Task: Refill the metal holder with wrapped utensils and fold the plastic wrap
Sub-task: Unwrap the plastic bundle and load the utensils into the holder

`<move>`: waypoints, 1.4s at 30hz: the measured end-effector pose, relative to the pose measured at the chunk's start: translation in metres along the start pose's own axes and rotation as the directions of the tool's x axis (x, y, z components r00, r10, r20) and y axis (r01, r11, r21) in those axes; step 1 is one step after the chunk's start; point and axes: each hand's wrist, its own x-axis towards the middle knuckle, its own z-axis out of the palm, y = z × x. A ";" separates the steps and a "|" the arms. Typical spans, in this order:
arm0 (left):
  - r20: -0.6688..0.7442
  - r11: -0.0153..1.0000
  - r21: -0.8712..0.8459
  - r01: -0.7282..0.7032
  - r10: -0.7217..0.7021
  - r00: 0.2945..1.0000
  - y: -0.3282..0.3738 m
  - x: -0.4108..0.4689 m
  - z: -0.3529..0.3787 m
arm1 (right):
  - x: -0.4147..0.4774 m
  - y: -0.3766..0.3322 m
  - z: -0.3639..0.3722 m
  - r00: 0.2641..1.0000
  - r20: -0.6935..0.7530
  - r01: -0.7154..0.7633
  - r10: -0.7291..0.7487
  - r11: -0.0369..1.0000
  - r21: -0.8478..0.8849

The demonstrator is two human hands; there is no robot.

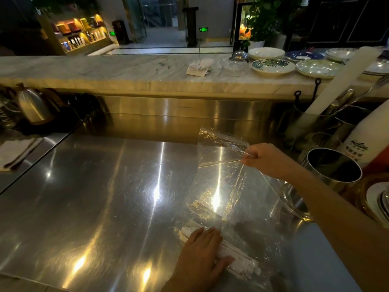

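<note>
A clear sheet of plastic wrap [223, 182] lies partly on the steel counter [94, 197]. Its far end is lifted off the surface. My right hand [265, 159] pinches that bunched far end in the air, near the round metal holder [334, 167], which stands at the right and looks dark and empty inside. My left hand [202, 253] presses flat on a bundle of white wrapped utensils [240, 264] that lies under or in the near end of the wrap at the counter's front.
A raised marble ledge [105, 70] runs across the back with several plates [273, 66] and a receipt spike. More metal canisters, a white bottle [362, 142] and a tall white roll [345, 79] crowd the right side. A kettle [33, 108] stands at the left.
</note>
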 end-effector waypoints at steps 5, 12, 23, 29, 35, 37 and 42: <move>-0.204 0.999 -0.022 -0.038 0.033 0.979 0.006 0.031 -0.037 | -0.002 -0.003 -0.005 0.999 0.031 0.036 -0.034 0.997 -0.063; -0.462 0.961 0.074 -0.266 0.270 0.845 0.025 0.116 -0.141 | 0.002 -0.017 -0.010 0.985 0.089 0.166 -0.146 0.946 -0.277; -0.190 0.959 0.122 -0.255 0.275 0.942 0.015 0.153 -0.166 | -0.022 -0.019 -0.034 0.977 -0.010 0.184 -0.213 0.864 -0.468; -0.240 0.985 0.056 -0.165 0.174 0.955 0.012 0.149 -0.164 | -0.052 0.008 -0.036 0.940 -0.342 0.049 0.001 0.989 0.138; -0.270 0.999 0.006 -0.037 0.037 0.962 0.006 0.147 -0.165 | -0.066 0.032 -0.001 0.937 -0.195 -0.074 0.290 0.711 0.699; -0.256 1.000 0.006 -0.007 0.009 0.967 0.005 0.146 -0.164 | -0.067 0.037 0.009 0.941 -0.168 -0.089 0.294 0.694 0.715; -0.198 0.999 -0.038 -0.009 0.001 0.980 0.007 0.137 -0.171 | -0.068 0.033 0.008 0.902 -0.300 0.030 0.310 0.649 0.760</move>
